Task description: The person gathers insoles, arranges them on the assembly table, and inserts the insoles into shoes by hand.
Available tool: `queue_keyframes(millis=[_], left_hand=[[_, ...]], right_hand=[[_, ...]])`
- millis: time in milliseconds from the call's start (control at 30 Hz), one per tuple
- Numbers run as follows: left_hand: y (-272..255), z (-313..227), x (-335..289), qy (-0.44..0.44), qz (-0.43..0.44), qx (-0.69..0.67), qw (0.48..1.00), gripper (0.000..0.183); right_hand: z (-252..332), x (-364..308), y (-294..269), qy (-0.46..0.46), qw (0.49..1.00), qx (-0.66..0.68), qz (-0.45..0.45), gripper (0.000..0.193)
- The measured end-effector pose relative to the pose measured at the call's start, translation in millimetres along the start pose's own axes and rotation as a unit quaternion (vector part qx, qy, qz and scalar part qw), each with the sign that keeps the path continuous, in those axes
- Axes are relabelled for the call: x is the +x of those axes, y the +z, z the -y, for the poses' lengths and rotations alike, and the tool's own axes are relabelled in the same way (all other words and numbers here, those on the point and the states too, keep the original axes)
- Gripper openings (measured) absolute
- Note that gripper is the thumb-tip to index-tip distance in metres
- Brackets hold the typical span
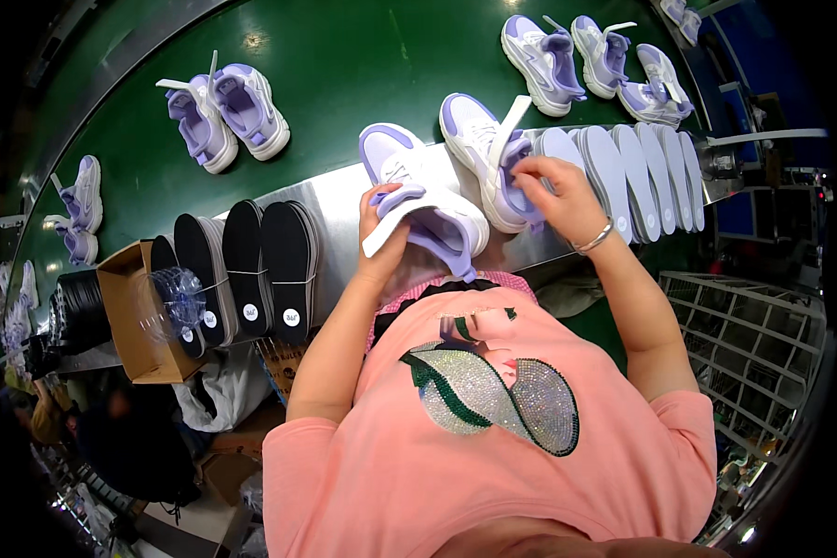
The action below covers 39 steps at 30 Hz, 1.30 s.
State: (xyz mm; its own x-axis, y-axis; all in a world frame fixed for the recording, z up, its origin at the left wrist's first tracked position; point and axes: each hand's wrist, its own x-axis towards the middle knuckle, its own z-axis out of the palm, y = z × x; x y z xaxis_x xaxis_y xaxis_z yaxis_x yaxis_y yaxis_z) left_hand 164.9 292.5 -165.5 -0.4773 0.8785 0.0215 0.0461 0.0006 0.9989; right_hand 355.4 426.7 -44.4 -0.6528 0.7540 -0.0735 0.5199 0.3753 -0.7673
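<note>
Lavender-and-white strap sneakers at 12 o'clock, toes pointing away from the wearer, over the metal strip edging a green desk [344, 84]. Of the two hands, the left hand [378, 237] is curled around the left sneaker [448, 210] by its opening and has a grip on it. The right hand [563, 195] has its fingers bent and bunched at the opening of the right sneaker [486, 167]; honestly can't tell if they've pinched anything. That one's white strap [512, 121] sticks up loose.

Row of pale grey insoles [608, 177] at 2 o'clock, just beside it. Bundled black insoles [286, 260] at 9, next to an open cardboard box [126, 302]. More sneakers [242, 112] at 10.
</note>
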Motion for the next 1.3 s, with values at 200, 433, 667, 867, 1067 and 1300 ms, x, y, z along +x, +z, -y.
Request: queue_keyframes(millis=[200,433,667,867,1067,1300], left_hand=[[-15.4,-8.6,23.2,0.076,0.026,0.153,0.985,0.039],[-32.4,-57.5,35.3,0.027,-0.016,0.227,0.973,0.046],[69.7,-100.2,32.1,0.210,0.091,0.188,0.955,0.054],[109.1,-53.7,74.7,0.059,0.141,0.258,0.954,0.040],[108.8,-57.4,72.0,-0.002,0.074,0.290,0.954,0.029],[104.5,-50.9,69.8,-0.024,0.120,0.240,0.963,0.034]], right_hand=[[-63.5,-38.4,30.7,-0.087,0.939,-0.332,0.030,0.021],[-59.8,-36.7,8.0,-0.094,0.979,-0.181,-0.010,0.025],[-136.4,-42.4,-71.4,0.265,0.879,-0.368,-0.147,0.034],[-122.0,-43.3,-82.2,0.329,0.863,-0.370,-0.104,0.035],[-53.4,-46.9,-80.3,0.280,0.916,0.288,-0.012,0.025],[-42.6,-20.1,-8.4,0.148,0.963,-0.099,0.203,0.022]])
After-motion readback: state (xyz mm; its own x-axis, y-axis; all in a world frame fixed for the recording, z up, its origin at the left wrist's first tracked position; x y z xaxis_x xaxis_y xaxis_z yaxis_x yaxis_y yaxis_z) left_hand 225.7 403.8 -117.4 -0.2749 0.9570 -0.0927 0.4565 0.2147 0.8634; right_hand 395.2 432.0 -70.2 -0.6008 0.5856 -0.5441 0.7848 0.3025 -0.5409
